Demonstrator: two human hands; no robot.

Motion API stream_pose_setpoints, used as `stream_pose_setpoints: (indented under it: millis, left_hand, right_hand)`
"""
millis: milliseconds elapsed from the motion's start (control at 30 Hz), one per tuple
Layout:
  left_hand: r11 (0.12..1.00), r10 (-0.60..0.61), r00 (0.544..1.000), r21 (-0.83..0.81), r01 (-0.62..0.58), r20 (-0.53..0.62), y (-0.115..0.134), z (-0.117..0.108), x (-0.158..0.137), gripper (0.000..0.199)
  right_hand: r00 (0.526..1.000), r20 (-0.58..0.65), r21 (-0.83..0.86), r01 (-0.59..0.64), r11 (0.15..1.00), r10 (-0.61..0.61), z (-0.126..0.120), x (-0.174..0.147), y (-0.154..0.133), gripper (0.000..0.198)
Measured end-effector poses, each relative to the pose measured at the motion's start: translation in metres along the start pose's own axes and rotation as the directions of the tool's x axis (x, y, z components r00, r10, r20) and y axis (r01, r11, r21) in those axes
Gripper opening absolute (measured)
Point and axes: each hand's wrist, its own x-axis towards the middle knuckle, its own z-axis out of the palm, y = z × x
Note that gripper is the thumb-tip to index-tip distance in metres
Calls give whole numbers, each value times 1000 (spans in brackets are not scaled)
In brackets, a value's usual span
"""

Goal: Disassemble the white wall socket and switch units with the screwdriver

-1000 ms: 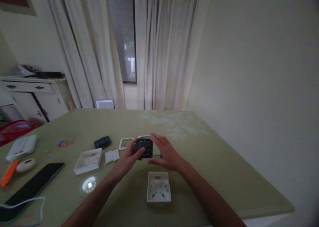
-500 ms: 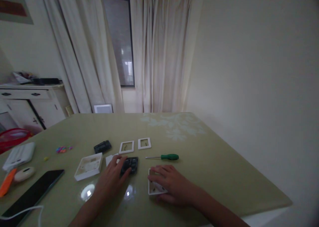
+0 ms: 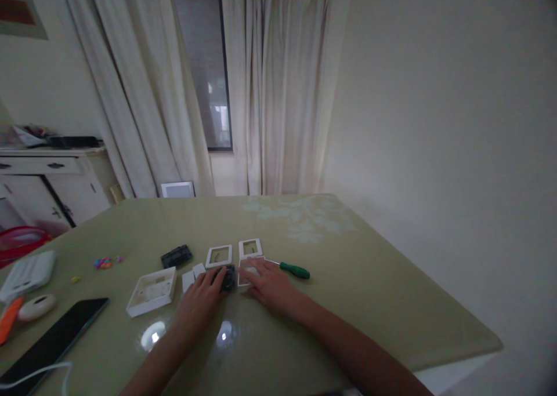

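Note:
My left hand (image 3: 203, 293) has its fingers curled over a black switch module (image 3: 229, 279), partly hiding it. Close beside it, my right hand (image 3: 274, 284) grips a white square wall box (image 3: 243, 281) with fingers over its top and the thumb at the near side. Behind the hands lie two white square frames, the left frame (image 3: 210, 257) and the right frame (image 3: 241, 249). A green-handled screwdriver (image 3: 295, 269) rests behind my right hand, its tip near the box. White plates (image 3: 188, 280) show just left of my left fingers.
A second white wall box (image 3: 150, 306) and another black module (image 3: 176, 257) lie to the left. Further left are a phone (image 3: 56, 341) with a white cable, an orange object (image 3: 9, 320), a round white case (image 3: 38, 307), a white device (image 3: 28, 275) and small coloured beads (image 3: 104, 262).
My right hand has slid the white box forward and left, up beside the black module and right frame. The screwdriver is now angled. My left hand stays on the module.

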Motion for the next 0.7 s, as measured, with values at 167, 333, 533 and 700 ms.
stream_pose_setpoints:
  millis: [167,333,533,700]
  left_hand:
    - [990,122,987,-62,-130,-107,24,-8,8,52]
    - [938,279,934,-145,-314,-223,76,-11,45,24]
    - [889,357,860,-149,-433,-365,105,4,52,27]
    - [865,379,814,-144,-480,-440,85,8,36,32]
  right_hand:
    - [944,-253,126,-184,975,211,-19,-11,38,52]
    - [770,-399,283,-413,866,498,-34,-22,92,30]
    - [666,-319,361,-573,736,675,-37,-38,132,28]
    - [683,-244,384,-583,716,688,-37,-40,142,29]
